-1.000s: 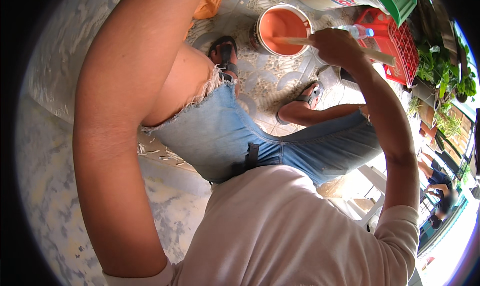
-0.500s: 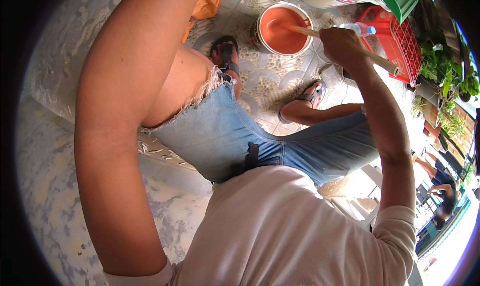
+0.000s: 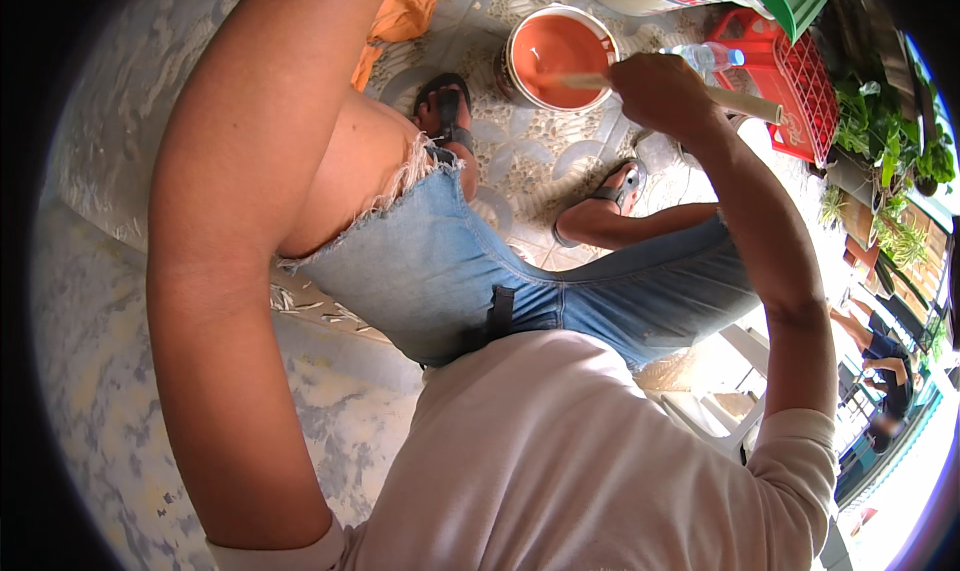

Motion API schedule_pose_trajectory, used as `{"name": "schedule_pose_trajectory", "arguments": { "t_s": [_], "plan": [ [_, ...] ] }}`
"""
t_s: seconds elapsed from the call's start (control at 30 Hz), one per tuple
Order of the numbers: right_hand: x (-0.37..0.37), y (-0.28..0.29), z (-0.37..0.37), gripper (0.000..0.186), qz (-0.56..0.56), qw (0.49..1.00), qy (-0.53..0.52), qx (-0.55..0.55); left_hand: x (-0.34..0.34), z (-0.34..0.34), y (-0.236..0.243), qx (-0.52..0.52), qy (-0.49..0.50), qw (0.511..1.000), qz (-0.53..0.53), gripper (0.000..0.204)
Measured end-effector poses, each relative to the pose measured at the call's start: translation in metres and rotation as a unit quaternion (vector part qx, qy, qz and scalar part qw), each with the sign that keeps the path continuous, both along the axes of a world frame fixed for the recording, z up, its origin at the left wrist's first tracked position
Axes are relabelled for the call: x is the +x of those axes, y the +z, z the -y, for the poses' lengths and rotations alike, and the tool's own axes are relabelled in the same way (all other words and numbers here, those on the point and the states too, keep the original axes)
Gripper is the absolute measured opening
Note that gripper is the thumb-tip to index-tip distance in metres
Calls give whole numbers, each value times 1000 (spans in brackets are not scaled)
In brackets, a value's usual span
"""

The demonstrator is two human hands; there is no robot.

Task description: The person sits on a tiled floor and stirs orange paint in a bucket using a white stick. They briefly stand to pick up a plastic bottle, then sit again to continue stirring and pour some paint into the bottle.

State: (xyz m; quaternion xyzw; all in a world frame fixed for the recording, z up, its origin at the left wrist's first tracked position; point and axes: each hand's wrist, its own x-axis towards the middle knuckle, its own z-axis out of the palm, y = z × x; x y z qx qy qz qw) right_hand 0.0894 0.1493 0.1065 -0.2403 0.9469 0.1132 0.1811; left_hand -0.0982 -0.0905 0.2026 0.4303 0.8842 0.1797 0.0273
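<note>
Your right hand [image 3: 655, 91] grips the pale, round wooden-looking stick [image 3: 750, 104]; tip's swung left through orange liquid paint [image 3: 560, 51] in the round white bucket [image 3: 511, 69], likely mid-stir. Left hand's off-frame, can't tell grip.

Single view: left fisheye of a head-worn pair, facing steeply down. The wearer's shirt [image 3: 590, 451] is near the lens; the floor [image 3: 515, 161] and the paint bucket [image 3: 512, 75] lie farther off. Straight edges appear bowed.
</note>
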Motion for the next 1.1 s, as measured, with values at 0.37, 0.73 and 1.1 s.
{"name": "schedule_pose_trajectory", "arguments": {
  "t_s": [0.37,0.73,1.1],
  "plan": [
    [-4,-11,-4,14,-68,997,22,-26,5,2,1,5,-14,1000,-8,18],
    [-16,-1,-9,14,-41,999,13,7,4,-1,4,1,-24,1000,13,19],
    [-17,-3,-10,13,-49,999,20,1,3,-4,-1,-4,-13,1000,-5,18]
  ]
}}
